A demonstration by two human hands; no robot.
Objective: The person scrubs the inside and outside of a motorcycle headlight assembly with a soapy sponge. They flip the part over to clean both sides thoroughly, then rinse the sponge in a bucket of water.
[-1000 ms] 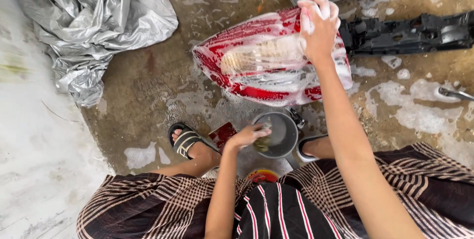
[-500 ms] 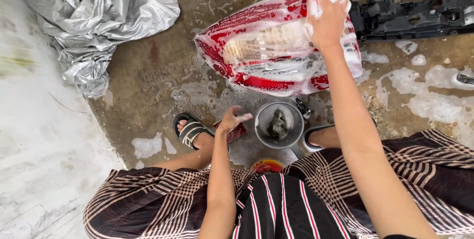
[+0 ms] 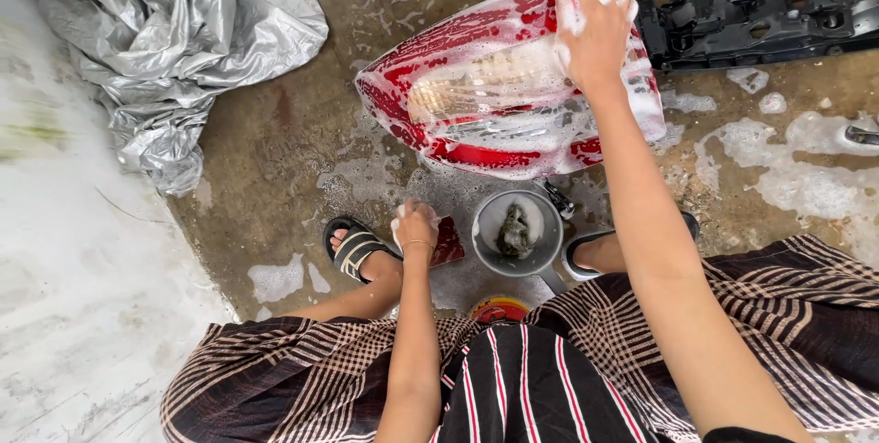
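My right hand (image 3: pixel 595 22), covered in foam, grips the top edge of a soapy red lamp cover (image 3: pixel 485 104) that stands tilted on the wet concrete. A little below it sits a small grey pot (image 3: pixel 490 255) with a dark wet sponge (image 3: pixel 515 231) inside. To the pot's left, my left hand (image 3: pixel 417 223) has its foamy fingers curled against a flat dark red piece (image 3: pixel 449 243) on the ground. Whether it grips that piece is unclear.
A crumpled silver cover (image 3: pixel 183 31) lies at the upper left. A black plastic part (image 3: pixel 760 27) lies at the upper right. My feet in sandals (image 3: pixel 352 246) flank the pot, and a yellow and red round tin (image 3: pixel 499 310) sits between my knees. Foam puddles spread to the right.
My left hand came out of the grey pot and moved left onto the dark red piece. The sponge stays in the pot. My right hand kept its hold on the lamp cover.
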